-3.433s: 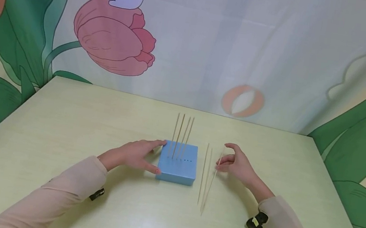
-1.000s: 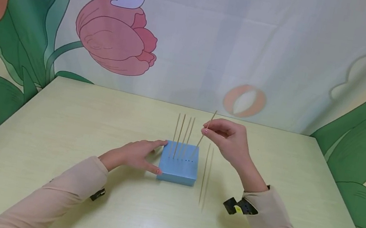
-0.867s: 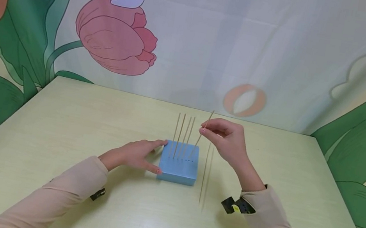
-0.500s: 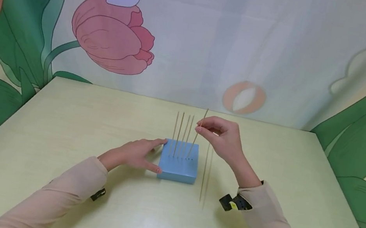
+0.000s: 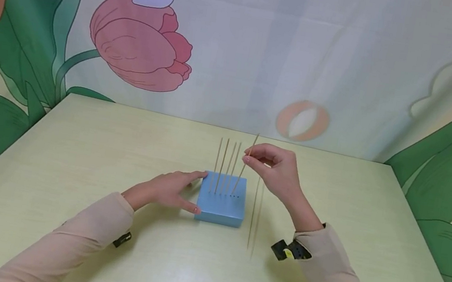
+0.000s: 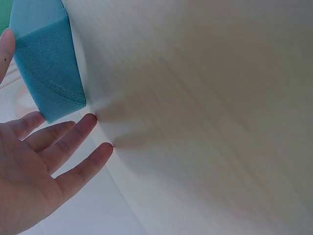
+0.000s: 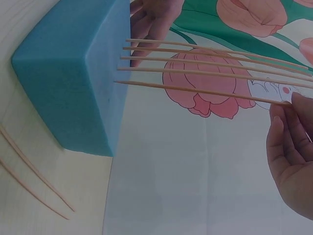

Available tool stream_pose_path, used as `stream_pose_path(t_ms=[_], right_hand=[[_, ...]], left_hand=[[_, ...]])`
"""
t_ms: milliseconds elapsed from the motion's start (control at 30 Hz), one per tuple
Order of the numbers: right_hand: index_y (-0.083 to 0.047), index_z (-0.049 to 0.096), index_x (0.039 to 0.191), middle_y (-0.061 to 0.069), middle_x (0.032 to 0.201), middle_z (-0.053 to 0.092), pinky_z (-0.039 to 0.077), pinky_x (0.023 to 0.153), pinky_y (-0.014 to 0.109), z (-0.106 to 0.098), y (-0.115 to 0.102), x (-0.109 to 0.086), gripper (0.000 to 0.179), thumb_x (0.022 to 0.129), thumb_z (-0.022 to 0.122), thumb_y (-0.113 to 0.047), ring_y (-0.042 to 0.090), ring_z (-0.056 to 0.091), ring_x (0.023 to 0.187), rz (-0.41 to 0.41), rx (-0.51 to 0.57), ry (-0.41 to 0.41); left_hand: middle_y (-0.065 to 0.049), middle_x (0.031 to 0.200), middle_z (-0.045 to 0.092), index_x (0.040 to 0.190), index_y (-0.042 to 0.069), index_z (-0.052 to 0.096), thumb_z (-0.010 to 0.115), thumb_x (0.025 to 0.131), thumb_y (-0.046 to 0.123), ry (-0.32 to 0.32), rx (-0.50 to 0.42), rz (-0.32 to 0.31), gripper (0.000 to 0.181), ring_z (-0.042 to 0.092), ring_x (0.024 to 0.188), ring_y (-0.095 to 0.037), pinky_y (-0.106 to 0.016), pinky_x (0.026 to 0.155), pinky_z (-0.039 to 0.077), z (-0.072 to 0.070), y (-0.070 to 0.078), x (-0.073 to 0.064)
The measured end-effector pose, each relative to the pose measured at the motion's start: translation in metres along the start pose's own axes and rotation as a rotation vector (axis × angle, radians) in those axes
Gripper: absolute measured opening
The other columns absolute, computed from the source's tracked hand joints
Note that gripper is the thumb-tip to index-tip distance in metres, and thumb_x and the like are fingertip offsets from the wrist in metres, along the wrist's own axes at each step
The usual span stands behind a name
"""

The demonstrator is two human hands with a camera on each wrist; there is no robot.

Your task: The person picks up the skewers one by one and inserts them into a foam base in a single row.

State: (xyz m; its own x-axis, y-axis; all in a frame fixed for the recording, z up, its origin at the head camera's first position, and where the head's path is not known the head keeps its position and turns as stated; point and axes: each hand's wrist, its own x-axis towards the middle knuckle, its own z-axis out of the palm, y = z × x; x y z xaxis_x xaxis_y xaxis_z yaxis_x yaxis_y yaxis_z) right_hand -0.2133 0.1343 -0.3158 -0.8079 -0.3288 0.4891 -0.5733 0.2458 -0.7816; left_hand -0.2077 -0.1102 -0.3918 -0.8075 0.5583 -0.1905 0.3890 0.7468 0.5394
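Note:
A light blue foam block (image 5: 220, 208) lies on the table with a row of small holes in its top. Several thin wooden skewers (image 5: 222, 165) stand upright in that row's left part. My right hand (image 5: 276, 168) pinches another skewer (image 7: 195, 90) near its upper end; it leans right, its lower tip at a hole beside the standing ones. Whether the tip has entered the hole I cannot tell. Along the block's left side, my left hand (image 5: 166, 190) rests with spread fingers, thumb touching the front corner and index finger the back corner. Its other fingers (image 6: 73, 142) are extended.
Two loose skewers (image 5: 252, 218) lie side by side on the table, just right of the block. The pale wooden table (image 5: 143, 138) ends at a printed curtain (image 5: 237, 64) behind. Black wrist cameras (image 5: 290, 251) sit at the sleeve cuffs.
My right hand has lifted one skewer from the table, carried it left over the block and brought its lower tip down to the hole row. The left hand stays at the block.

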Motion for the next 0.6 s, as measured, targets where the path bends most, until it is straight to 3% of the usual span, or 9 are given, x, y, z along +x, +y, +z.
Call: stream_pose_path(t_ms=[600], right_hand=[[0.003, 0.068, 0.081, 0.012, 0.08, 0.067, 0.051, 0.066, 0.026, 0.014, 0.013, -0.006, 0.004, 0.078, 0.068, 0.001, 0.015, 0.063, 0.069, -0.011, -0.06, -0.021]], left_hand=[[-0.012, 0.139, 0.04, 0.145, 0.012, 0.023, 0.069, 0.073, 0.053, 0.007, 0.009, 0.019, 0.095, 0.05, 0.115, -0.028, -0.049, 0.092, 0.038, 0.001, -0.002, 0.001]])
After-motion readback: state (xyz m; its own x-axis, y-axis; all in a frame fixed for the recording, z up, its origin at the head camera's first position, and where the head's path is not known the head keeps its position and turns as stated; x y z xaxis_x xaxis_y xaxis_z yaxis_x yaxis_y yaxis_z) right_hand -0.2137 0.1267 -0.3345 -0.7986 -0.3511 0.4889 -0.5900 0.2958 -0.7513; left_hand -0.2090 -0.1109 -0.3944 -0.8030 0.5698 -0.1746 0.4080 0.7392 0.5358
